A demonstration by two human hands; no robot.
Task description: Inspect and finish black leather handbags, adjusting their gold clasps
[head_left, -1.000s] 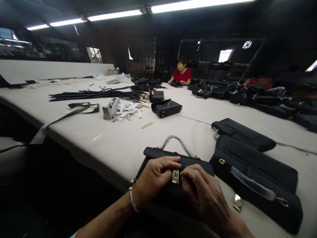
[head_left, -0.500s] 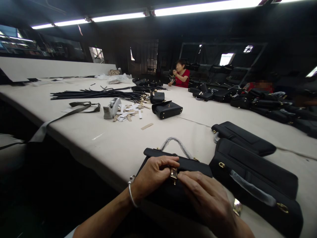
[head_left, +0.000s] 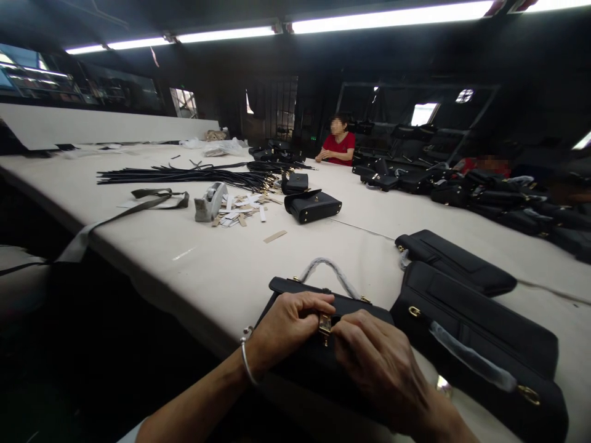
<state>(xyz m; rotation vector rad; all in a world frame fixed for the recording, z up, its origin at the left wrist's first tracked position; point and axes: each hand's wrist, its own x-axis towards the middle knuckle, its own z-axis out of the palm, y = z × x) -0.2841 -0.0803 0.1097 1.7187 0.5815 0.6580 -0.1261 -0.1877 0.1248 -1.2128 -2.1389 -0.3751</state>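
A black handbag [head_left: 323, 295] with a wrapped top handle [head_left: 330, 271] lies at the near edge of the table. Both my hands rest on its front flap. My left hand [head_left: 289, 326], a silver bangle on its wrist, curls its fingers around the left side of a small gold clasp [head_left: 324, 324]. My right hand [head_left: 373, 363] pinches the same clasp from the right. The lower part of the bag is hidden under my hands.
Two larger black bags [head_left: 475, 332] lie just right of my hands, a loose gold fitting [head_left: 442, 385] beside them. Farther off sit a tape dispenser [head_left: 210, 202], paper strips, black straps [head_left: 184, 176] and small bags [head_left: 313, 205]. A person in red [head_left: 339, 146] sits across the pale table [head_left: 221, 264].
My hands have stayed on the clasp, fingers shifting slightly closer together. The view has dipped a little. The person in red lowered their raised hands.
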